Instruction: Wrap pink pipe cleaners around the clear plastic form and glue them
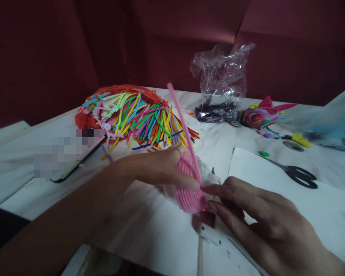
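My left hand [172,168] is closed around a rounded whitish form [207,172] covered partly in tight rows of pink pipe cleaner [186,199]. Its thumb presses on the pink rows, and its other fingers are hidden behind the form. A loose length of pink pipe cleaner [182,119] sticks up from the rows, leaning to the left. At the right edge of the rows, the fingertips of my right hand [253,214] pinch around the lower end of that strand. A small reddish-brown piece [208,219] shows just below the form.
A red plastic bag [83,118] spills many-coloured pipe cleaners [149,115] at the back left. Nearer lies a partly blurred-out device [77,161]. Black-handled scissors [300,176] rest on white paper [247,165] at right. Behind are a clear plastic bag [224,76] and a colourful fish-like figure [258,117].
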{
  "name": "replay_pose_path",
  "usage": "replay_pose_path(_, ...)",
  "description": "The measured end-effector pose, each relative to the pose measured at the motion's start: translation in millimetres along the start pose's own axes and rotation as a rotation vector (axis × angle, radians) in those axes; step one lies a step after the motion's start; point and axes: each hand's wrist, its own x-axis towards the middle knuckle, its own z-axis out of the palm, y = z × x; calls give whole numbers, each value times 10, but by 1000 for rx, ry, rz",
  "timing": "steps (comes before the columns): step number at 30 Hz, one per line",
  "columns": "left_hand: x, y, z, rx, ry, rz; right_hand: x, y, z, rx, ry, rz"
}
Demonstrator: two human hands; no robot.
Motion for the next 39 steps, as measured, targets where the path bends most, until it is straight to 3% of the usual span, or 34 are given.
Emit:
replay_pose_path(8, 18, 21, -45, 103, 36, -20, -15, 14, -20, -25, -92, -22)
replay_pose_path(14, 23, 0, -49, 187, 103, -17, -128, 32, 19, -127, -20, -21)
replay_pose_path(21, 45, 25, -50, 127, 38, 7, -259, 52, 59, -313, -2, -35)
replay_pose_path(25, 41, 30, -44, 147, 43, -29, -237, 42, 71, -303, -31, -70)
replay_pose_path(32, 19, 16, -56, 134, 58, -24, -85, -2, 12, -167, -193, -140)
replay_pose_path(39, 22, 72, -80, 190, 74, -15, -61, -57, -9, -232, -182, -179)
